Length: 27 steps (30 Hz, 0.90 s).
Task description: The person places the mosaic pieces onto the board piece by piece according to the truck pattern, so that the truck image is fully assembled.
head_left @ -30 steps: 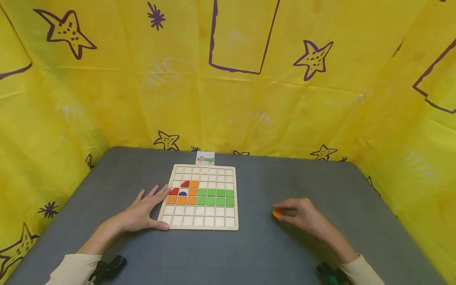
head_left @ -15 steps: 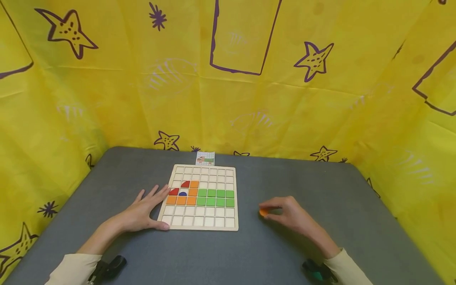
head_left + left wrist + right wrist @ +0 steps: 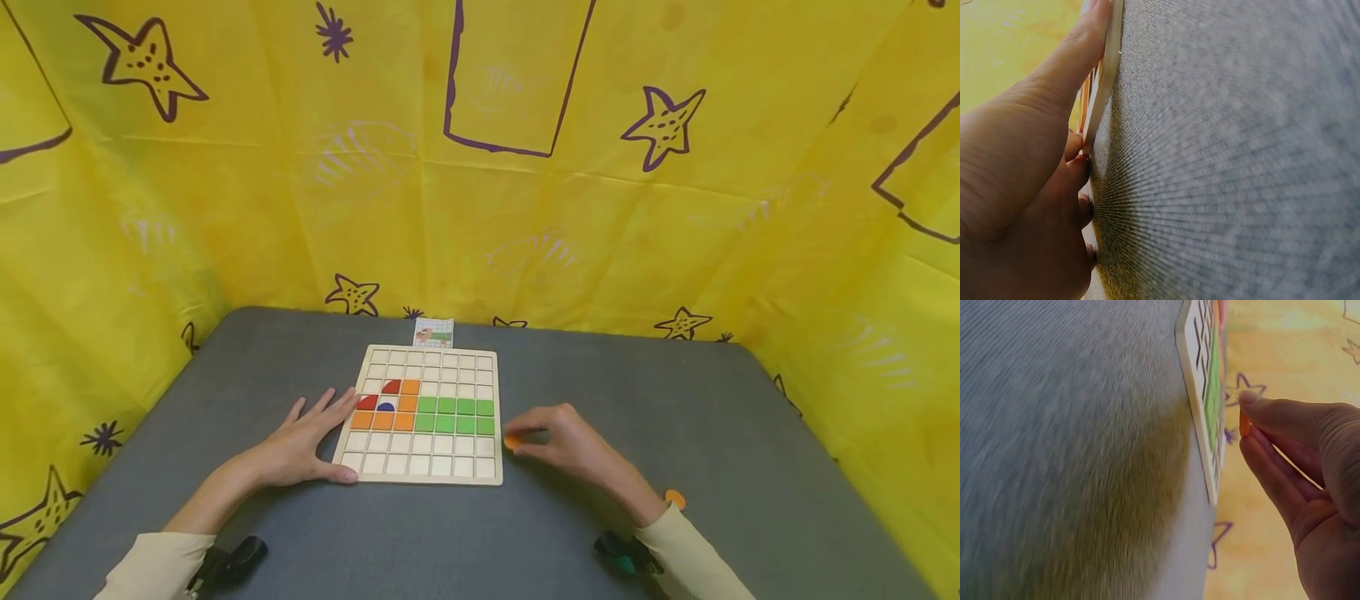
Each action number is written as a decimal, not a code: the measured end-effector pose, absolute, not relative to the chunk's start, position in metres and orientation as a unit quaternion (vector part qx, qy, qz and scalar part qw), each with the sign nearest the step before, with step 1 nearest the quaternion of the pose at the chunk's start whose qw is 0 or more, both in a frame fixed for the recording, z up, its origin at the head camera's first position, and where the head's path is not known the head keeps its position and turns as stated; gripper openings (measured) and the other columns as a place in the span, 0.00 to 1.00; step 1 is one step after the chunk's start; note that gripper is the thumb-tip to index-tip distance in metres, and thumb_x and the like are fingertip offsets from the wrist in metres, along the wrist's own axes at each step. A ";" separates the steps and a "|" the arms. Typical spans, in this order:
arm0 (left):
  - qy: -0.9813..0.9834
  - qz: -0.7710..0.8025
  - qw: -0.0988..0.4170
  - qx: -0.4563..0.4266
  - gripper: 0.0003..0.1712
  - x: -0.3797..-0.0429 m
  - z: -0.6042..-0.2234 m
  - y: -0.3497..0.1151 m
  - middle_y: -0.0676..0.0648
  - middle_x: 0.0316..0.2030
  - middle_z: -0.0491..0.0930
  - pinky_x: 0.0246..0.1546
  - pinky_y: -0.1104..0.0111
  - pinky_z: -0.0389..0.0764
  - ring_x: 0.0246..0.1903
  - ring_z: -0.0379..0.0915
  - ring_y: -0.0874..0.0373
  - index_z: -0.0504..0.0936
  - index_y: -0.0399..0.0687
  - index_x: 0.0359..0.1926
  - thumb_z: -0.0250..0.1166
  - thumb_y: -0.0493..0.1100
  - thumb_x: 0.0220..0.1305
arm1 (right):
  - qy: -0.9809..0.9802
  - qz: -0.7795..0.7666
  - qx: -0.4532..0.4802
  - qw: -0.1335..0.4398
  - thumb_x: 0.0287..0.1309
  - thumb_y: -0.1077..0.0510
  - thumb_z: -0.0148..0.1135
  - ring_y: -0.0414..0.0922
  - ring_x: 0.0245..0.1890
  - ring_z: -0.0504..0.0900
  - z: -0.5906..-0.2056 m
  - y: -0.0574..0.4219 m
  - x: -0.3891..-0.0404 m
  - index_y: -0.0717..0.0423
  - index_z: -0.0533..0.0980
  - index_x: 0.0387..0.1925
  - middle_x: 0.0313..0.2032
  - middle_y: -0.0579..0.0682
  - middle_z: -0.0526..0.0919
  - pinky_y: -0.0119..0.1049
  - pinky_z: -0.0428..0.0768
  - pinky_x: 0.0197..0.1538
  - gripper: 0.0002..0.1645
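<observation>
A wooden grid board (image 3: 420,465) lies on the table, with orange, green, red and blue pieces in its middle rows. My left hand (image 3: 288,450) rests along the board's left side, fingers spread, with the thumb at its near left corner. In the left wrist view the thumb (image 3: 1075,53) lies against the board's edge. Just beyond the board's right edge, my right hand (image 3: 573,442) pinches a small orange piece (image 3: 513,442) between thumb and fingers. The right wrist view shows this orange piece (image 3: 1245,425) edge-on, largely covered by the fingertips.
A small picture card (image 3: 433,332) sits behind the board's far edge. Another orange piece (image 3: 675,498), rounded in outline, lies on the grey table (image 3: 450,542) beside the right sleeve. A yellow patterned cloth (image 3: 555,217) hangs around the back and sides.
My right hand has moved left toward the board with the orange piece pinched. The other orange piece now shows beside the right sleeve. My left hand has stayed on the board.
</observation>
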<state>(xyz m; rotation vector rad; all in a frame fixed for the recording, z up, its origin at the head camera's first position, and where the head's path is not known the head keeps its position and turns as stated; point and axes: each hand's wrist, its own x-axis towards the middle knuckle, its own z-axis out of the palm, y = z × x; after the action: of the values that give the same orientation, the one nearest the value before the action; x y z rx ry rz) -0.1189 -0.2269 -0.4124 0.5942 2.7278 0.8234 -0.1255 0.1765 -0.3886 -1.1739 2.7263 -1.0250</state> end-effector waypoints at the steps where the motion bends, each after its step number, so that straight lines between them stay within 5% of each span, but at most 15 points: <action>1: 0.931 0.281 0.113 0.204 0.69 -0.119 -0.412 -0.227 0.37 0.75 0.47 0.65 0.35 0.27 0.73 0.33 0.32 0.52 0.41 0.76 0.75 0.68 0.42 | 0.866 -0.328 -0.377 0.002 0.50 0.65 0.74 0.39 0.41 0.85 -0.389 0.172 -0.126 0.60 0.85 0.44 0.40 0.46 0.88 0.34 0.82 0.46 0.16; 27: 0.929 0.284 0.110 0.209 0.68 -0.119 -0.414 -0.228 0.37 0.76 0.47 0.65 0.35 0.27 0.73 0.32 0.32 0.52 0.40 0.76 0.74 0.69 0.42 | 0.860 -0.316 -0.397 0.055 0.55 0.60 0.72 0.32 0.46 0.82 -0.386 0.079 -0.143 0.56 0.85 0.48 0.44 0.42 0.87 0.25 0.77 0.51 0.17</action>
<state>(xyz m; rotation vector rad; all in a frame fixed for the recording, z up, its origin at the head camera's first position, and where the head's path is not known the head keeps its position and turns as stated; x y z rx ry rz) -0.1192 -0.2285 -0.4141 0.6148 2.7319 0.8343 -0.1429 0.0787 -0.3856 -1.2051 2.6114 -0.9606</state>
